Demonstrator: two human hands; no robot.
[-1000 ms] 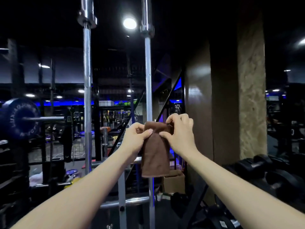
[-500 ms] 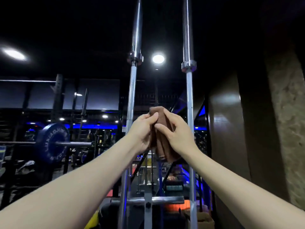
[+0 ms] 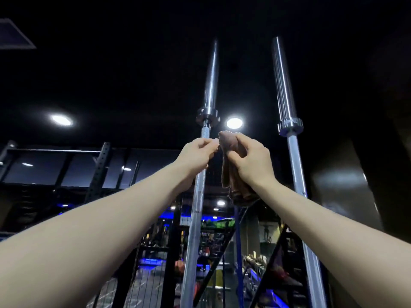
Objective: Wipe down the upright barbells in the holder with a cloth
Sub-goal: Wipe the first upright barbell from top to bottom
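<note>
Brown cloth (image 3: 231,174); silver (knurled) barbells (image 3: 295,165).

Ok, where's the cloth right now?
The brown cloth hangs between the two upright barbells, gripped by the right hand, with the left hand pinching its top edge.

Both bare forearms reach up and forward, wrists raised. The right hand (image 3: 251,158) has its fingers (image 3: 239,141) curled round a brown cloth (image 3: 231,174) that hangs below them. The left hand (image 3: 196,154) is just beside it, fingertips pinched at the cloth's top edge.
</note>
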